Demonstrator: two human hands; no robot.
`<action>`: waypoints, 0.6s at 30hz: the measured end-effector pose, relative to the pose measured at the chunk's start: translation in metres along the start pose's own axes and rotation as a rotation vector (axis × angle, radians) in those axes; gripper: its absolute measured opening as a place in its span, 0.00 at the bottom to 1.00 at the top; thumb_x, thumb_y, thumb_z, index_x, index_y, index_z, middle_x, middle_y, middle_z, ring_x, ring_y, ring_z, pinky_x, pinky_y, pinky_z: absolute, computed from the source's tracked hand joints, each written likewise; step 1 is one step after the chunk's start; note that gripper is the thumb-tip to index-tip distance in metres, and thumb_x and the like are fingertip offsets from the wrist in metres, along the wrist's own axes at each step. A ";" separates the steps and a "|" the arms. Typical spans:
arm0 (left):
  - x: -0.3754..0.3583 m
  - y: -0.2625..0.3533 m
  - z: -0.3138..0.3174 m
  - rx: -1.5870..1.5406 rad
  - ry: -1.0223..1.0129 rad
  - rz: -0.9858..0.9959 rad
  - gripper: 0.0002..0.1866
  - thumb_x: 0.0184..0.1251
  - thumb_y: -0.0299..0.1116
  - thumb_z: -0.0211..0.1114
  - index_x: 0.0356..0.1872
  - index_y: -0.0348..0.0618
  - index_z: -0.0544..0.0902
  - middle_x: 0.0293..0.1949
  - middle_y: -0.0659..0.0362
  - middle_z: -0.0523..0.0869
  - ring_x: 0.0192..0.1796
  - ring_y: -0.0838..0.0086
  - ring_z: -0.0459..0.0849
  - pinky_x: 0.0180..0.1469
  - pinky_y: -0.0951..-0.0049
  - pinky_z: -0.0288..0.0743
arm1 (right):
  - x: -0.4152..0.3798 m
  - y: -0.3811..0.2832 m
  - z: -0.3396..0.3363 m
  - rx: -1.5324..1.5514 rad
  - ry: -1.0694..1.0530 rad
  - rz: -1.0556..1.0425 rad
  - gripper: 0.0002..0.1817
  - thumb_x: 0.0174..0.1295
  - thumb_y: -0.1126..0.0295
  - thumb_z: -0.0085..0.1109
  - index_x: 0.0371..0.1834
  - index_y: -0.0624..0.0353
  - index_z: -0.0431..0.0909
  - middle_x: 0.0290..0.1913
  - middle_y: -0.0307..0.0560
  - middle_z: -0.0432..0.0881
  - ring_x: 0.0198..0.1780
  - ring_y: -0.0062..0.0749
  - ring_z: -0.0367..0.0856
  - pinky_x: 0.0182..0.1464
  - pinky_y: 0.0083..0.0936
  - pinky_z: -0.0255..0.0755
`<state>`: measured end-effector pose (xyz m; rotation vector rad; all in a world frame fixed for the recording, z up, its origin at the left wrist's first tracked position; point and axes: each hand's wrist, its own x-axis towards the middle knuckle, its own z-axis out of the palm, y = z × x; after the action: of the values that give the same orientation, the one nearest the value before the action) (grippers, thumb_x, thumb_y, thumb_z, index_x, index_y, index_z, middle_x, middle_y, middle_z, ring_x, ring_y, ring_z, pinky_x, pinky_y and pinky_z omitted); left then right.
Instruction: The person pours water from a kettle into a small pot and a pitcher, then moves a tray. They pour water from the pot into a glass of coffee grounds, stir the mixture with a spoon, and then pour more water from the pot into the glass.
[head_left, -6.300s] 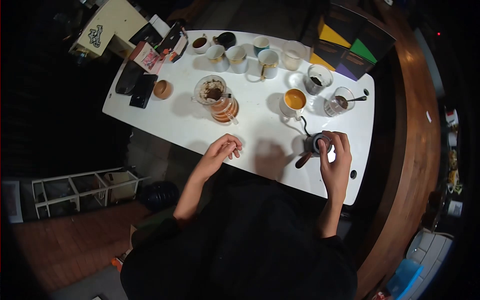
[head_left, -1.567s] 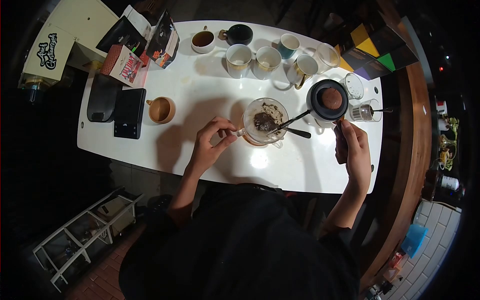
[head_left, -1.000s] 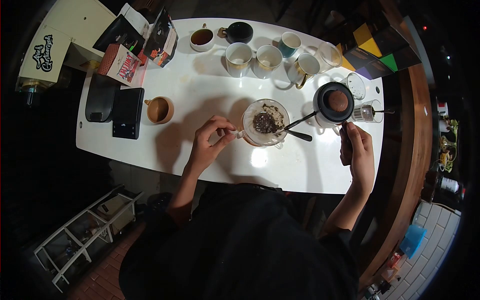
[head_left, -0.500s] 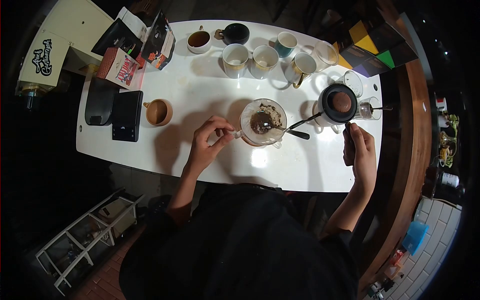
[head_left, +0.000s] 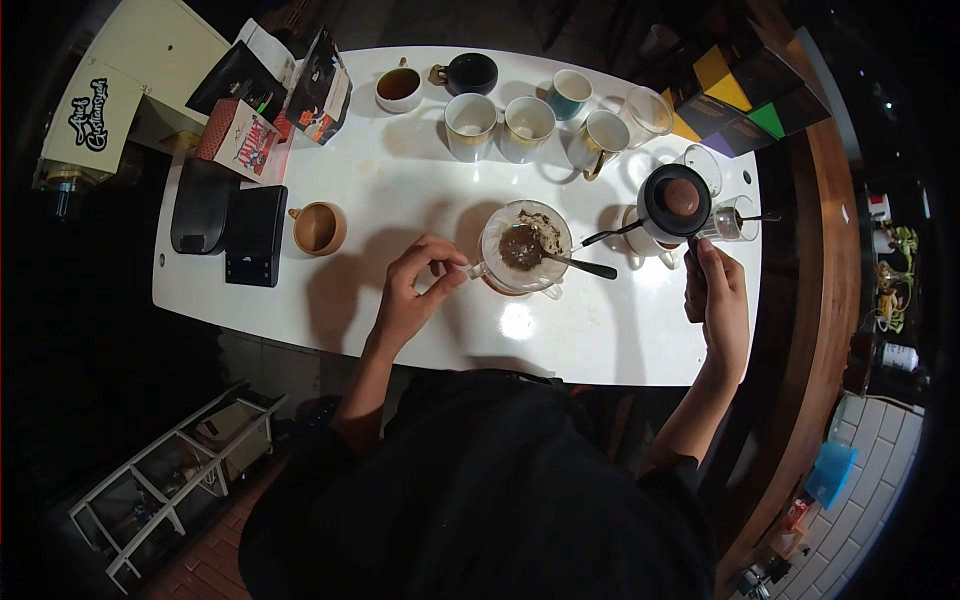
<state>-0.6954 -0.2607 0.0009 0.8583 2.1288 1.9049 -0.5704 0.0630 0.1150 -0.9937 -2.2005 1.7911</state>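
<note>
Black scale (head_left: 253, 225): flat on white table (head_left: 580, 340). Brown cup (head_left: 320, 228): upright, just right of scale. Left hand (head_left: 410, 285): thumb and forefinger pinching handle of clear dripper (head_left: 493, 245). Dripper: mid-table, between 2 hands, wet coffee grounds (head_left: 520, 248) inside. Spoon (head_left: 590, 267): 1 end in dripper, other jutting right. Kettle (head_left: 655, 220): 1 thin black spout pointing left, tip near dripper rim; body partly hiding white mug (head_left: 640, 252). Right hand (head_left: 722, 300): fingers closed round kettle handle.
</note>
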 end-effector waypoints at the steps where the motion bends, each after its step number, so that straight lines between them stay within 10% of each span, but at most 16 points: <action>1: 0.000 0.001 0.000 0.004 -0.001 0.001 0.07 0.60 0.27 0.70 0.39 0.42 0.83 0.37 0.61 0.82 0.37 0.78 0.79 0.39 0.77 0.69 | 0.001 0.001 0.000 0.004 0.001 -0.006 0.17 0.73 0.58 0.48 0.27 0.53 0.70 0.14 0.23 0.57 0.13 0.06 0.47 0.14 0.13 0.39; 18: -0.002 0.000 0.001 -0.039 0.011 -0.005 0.05 0.63 0.28 0.68 0.38 0.41 0.83 0.37 0.61 0.82 0.36 0.77 0.76 0.39 0.77 0.69 | 0.010 -0.001 0.002 0.057 -0.021 -0.015 0.16 0.73 0.57 0.49 0.30 0.55 0.72 0.16 0.23 0.57 0.13 0.06 0.48 0.15 0.13 0.40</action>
<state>-0.6931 -0.2605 0.0000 0.8358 2.0904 1.9470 -0.5798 0.0666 0.1124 -0.9492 -2.1506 1.8549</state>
